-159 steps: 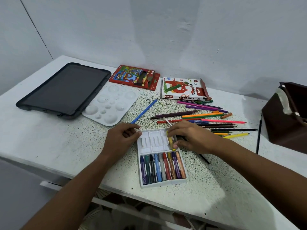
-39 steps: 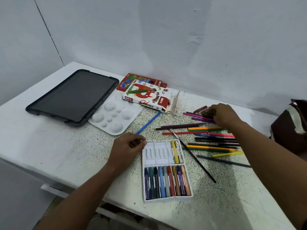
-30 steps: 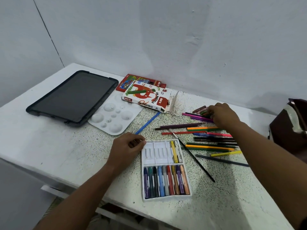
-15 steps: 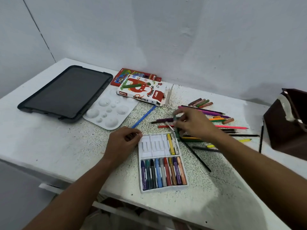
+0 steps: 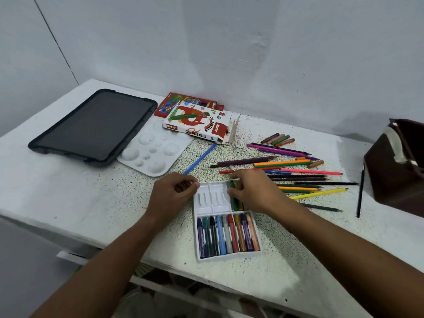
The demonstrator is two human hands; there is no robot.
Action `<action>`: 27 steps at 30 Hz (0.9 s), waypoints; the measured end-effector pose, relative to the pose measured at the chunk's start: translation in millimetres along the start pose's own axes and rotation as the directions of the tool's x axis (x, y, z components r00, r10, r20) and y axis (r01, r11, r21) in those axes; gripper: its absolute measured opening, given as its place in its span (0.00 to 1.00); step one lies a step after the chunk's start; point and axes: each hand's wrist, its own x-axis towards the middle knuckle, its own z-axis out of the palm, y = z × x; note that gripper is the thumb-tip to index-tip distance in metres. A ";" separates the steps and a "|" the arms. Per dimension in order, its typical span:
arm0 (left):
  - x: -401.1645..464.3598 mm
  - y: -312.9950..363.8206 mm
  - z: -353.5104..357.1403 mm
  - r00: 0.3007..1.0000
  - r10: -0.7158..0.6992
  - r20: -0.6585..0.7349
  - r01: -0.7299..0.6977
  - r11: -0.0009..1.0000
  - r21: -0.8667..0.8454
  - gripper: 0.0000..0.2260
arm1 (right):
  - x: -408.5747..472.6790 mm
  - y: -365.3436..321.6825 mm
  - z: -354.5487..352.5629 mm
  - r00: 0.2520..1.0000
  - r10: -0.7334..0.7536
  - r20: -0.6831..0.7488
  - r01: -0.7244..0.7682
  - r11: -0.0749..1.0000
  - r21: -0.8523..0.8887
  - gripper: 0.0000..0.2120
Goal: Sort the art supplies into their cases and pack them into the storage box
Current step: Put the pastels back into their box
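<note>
A white pastel tray (image 5: 207, 199) lies at the table's front, its near row full of several oil pastels (image 5: 228, 235). My left hand (image 5: 172, 193) rests curled against the tray's far left corner. My right hand (image 5: 252, 189) pinches a green pastel (image 5: 233, 193) and lays it into the tray's far row, beside a yellow one. Loose coloured pencils (image 5: 296, 177) spread to the right, with a few loose pastels (image 5: 278, 139) behind them. The oil pastels box (image 5: 197, 123) lies open at the back, on a red pencil case (image 5: 167, 104).
A black tablet (image 5: 94, 126) lies at the back left, next to a white paint palette (image 5: 151, 152). A brown storage box (image 5: 399, 164) stands at the right edge. A blue pencil (image 5: 199, 158) and a black pencil (image 5: 360, 191) lie apart.
My right hand reached to the loose pastels at the back right, picked up a green one and carried it to the tray's far row. My left hand stayed at the tray.
</note>
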 end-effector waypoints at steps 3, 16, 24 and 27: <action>-0.1 -0.2 0.0 1.000 -0.002 0.001 0.002 1.000 -0.006 0.04 | -2.0 2.9 -1.7 1.000 0.011 0.017 -0.011 1.000 0.023 0.17; -0.6 1.9 0.0 1.000 -0.007 0.002 0.007 1.000 -0.020 0.04 | -9.3 11.0 -1.7 0.998 -0.011 0.054 0.010 1.000 0.015 0.19; 0.0 0.7 0.0 1.000 -0.010 0.001 0.010 1.000 -0.012 0.05 | -8.0 11.0 -1.8 0.997 -0.048 0.052 0.051 0.998 -0.041 0.19; -0.3 1.1 0.0 1.000 -0.013 -0.007 0.013 1.000 -0.022 0.05 | -2.7 16.1 -8.4 0.994 -0.060 0.089 0.060 0.998 0.006 0.13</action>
